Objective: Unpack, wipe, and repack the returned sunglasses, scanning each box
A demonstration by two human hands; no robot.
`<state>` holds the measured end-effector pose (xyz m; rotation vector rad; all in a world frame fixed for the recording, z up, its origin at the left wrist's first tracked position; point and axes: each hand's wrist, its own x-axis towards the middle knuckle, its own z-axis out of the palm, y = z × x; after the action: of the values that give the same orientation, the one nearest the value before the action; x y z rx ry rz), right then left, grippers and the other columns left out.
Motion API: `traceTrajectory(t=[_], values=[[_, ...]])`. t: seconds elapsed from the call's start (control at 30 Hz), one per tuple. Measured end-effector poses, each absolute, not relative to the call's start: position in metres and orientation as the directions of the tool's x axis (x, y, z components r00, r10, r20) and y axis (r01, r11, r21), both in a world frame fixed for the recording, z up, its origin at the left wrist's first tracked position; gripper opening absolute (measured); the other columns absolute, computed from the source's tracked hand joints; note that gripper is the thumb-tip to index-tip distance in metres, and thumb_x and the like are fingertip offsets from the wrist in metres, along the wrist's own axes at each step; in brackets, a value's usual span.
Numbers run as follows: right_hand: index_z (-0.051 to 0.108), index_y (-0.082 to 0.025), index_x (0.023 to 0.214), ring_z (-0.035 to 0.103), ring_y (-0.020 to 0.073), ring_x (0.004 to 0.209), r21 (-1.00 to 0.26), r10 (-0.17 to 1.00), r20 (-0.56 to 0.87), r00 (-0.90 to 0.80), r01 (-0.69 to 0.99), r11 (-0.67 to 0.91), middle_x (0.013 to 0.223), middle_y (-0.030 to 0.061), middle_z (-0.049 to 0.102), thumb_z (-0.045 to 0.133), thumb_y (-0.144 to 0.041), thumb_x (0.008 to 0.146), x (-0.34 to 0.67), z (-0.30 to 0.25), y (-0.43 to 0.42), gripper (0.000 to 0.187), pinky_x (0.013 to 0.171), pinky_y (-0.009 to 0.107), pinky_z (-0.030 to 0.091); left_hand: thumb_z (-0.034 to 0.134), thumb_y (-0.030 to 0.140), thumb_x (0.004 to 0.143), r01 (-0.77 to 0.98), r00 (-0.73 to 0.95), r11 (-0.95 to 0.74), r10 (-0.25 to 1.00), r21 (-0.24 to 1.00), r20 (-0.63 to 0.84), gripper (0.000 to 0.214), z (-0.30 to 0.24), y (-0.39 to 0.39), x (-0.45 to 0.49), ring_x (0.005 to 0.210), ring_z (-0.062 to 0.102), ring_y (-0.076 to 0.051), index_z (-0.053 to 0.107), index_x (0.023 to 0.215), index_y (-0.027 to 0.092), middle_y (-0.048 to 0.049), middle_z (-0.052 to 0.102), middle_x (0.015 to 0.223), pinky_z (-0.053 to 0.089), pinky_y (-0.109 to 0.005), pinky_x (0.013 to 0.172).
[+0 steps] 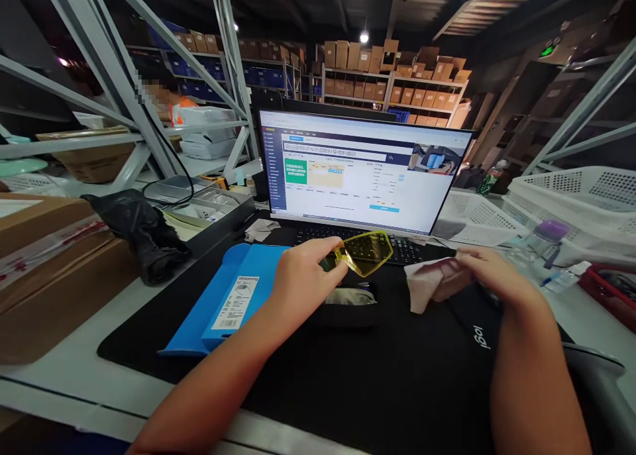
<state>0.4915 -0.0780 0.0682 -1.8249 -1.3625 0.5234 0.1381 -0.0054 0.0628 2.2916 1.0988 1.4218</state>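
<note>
My left hand (303,276) is closed in a pinch on a yellow transparent lens piece (365,251), held above the black desk mat (348,375) in front of the keyboard (397,246). To the right, my right hand (484,273) grips a pinkish cleaning cloth (430,283). Below the lens lies a dark case (348,303) with something pale inside. A blue box (223,296) with a white label rests on the mat, left of my left hand.
A monitor (362,170) stands behind the keyboard. Cardboard boxes (44,263) and a black bag (144,233) sit at the left. White perforated baskets (561,203), a water bottle (539,240) and a red tray (611,289) are at the right. Shelving with cartons fills the background.
</note>
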Motion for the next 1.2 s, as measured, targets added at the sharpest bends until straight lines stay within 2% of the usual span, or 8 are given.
traceTrajectory(t=[0.1, 0.23, 0.43, 0.5, 0.63, 0.83, 1.0, 1.2], values=[[0.055, -0.021, 0.056, 0.046, 0.0123, 0.048, -0.948, 0.879, 0.093, 0.468, 0.310, -0.065, 0.052, -0.0025, 0.053, 0.066, -0.035, 0.059, 0.487, 0.070, -0.076, 0.019, 0.045, 0.025, 0.036, 0.069, 0.017, 0.077, 0.445, 0.230, -0.705, 0.686, 0.552, 0.690, 0.030, 0.062, -0.007, 0.139, 0.083, 0.077, -0.020, 0.080, 0.104, 0.020, -0.0032, 0.081, 0.101, 0.058, -0.023, 0.058], [0.059, -0.022, 0.065, 0.056, 0.0148, 0.057, -0.994, 0.865, 0.103, 0.490, 0.069, 0.080, 0.063, 0.0002, 0.061, 0.066, -0.040, 0.064, 0.443, 0.062, -0.054, 0.019, 0.055, 0.027, 0.049, 0.067, 0.014, 0.075, 0.426, 0.167, -0.733, 0.640, 0.530, 0.750, 0.030, 0.062, -0.008, 0.139, 0.086, 0.076, -0.020, 0.080, 0.101, 0.020, -0.0027, 0.081, 0.098, 0.061, -0.025, 0.070], [0.073, -0.023, 0.088, 0.070, 0.0225, 0.092, -0.821, 0.946, 0.127, 0.299, -0.504, 0.269, 0.098, 0.0038, 0.078, 0.076, -0.042, 0.075, 0.335, 0.049, -0.062, 0.024, 0.087, 0.037, 0.057, 0.068, 0.018, 0.077, 0.487, 0.141, -0.714, 0.633, 0.503, 0.761, 0.023, 0.060, -0.007, 0.139, 0.082, 0.076, -0.020, 0.079, 0.097, 0.022, -0.0016, 0.081, 0.093, 0.060, -0.027, 0.074], [0.076, -0.024, 0.096, 0.070, 0.0260, 0.101, -0.824, 0.956, 0.228, 0.183, -0.486, 0.290, 0.104, 0.0044, 0.078, 0.075, -0.050, 0.079, 0.314, 0.044, -0.078, 0.030, 0.093, 0.041, 0.055, 0.068, 0.021, 0.079, 0.505, 0.153, -0.714, 0.627, 0.486, 0.764, 0.022, 0.058, -0.007, 0.140, 0.084, 0.077, -0.021, 0.078, 0.099, 0.022, -0.0025, 0.081, 0.096, 0.061, -0.028, 0.075], [0.081, -0.023, 0.095, 0.071, 0.0308, 0.105, -0.892, 0.894, 0.441, -0.077, -0.151, 0.427, 0.103, 0.0081, 0.079, 0.070, -0.050, 0.086, 0.310, 0.040, -0.094, 0.030, 0.096, 0.046, 0.054, 0.067, 0.023, 0.084, 0.524, 0.152, -0.759, 0.530, 0.387, 0.834, 0.024, 0.054, -0.013, 0.142, 0.085, 0.078, -0.023, 0.076, 0.105, 0.018, -0.0069, 0.081, 0.100, 0.062, -0.031, 0.075], [0.081, -0.025, 0.083, 0.072, 0.0218, 0.074, -0.842, 0.754, 0.536, 0.379, 0.183, 0.507, 0.081, 0.0031, 0.079, 0.084, -0.030, 0.075, 0.306, 0.035, -0.088, 0.010, 0.072, 0.035, 0.058, 0.064, 0.022, 0.091, 0.511, 0.282, -0.850, 0.308, 0.130, 0.909, 0.027, 0.043, -0.033, 0.153, 0.083, 0.079, -0.023, 0.069, 0.116, 0.011, -0.0127, 0.080, 0.107, 0.063, -0.030, 0.070], [0.074, -0.022, 0.078, 0.068, 0.0166, 0.065, -0.868, 0.725, 0.376, 0.577, -0.053, 0.493, 0.073, -0.0001, 0.075, 0.092, -0.027, 0.063, 0.299, 0.044, -0.092, 0.023, 0.064, 0.029, 0.056, 0.071, 0.018, 0.088, 0.421, 0.268, -0.900, 0.238, 0.109, 0.934, 0.035, 0.035, -0.041, 0.163, 0.092, 0.078, -0.023, 0.064, 0.122, 0.012, -0.0143, 0.078, 0.112, 0.063, -0.029, 0.077], [0.058, -0.023, 0.080, 0.062, 0.0105, 0.068, -0.770, 0.738, 0.288, 0.611, -0.310, 0.557, 0.074, -0.0062, 0.063, 0.087, -0.036, 0.071, 0.300, 0.049, -0.082, 0.033, 0.071, 0.026, 0.054, 0.069, 0.011, 0.086, 0.403, 0.253, -0.908, 0.229, 0.113, 0.940, 0.039, 0.033, -0.039, 0.167, 0.091, 0.079, -0.022, 0.064, 0.125, 0.012, -0.0136, 0.078, 0.112, 0.064, -0.028, 0.078]])
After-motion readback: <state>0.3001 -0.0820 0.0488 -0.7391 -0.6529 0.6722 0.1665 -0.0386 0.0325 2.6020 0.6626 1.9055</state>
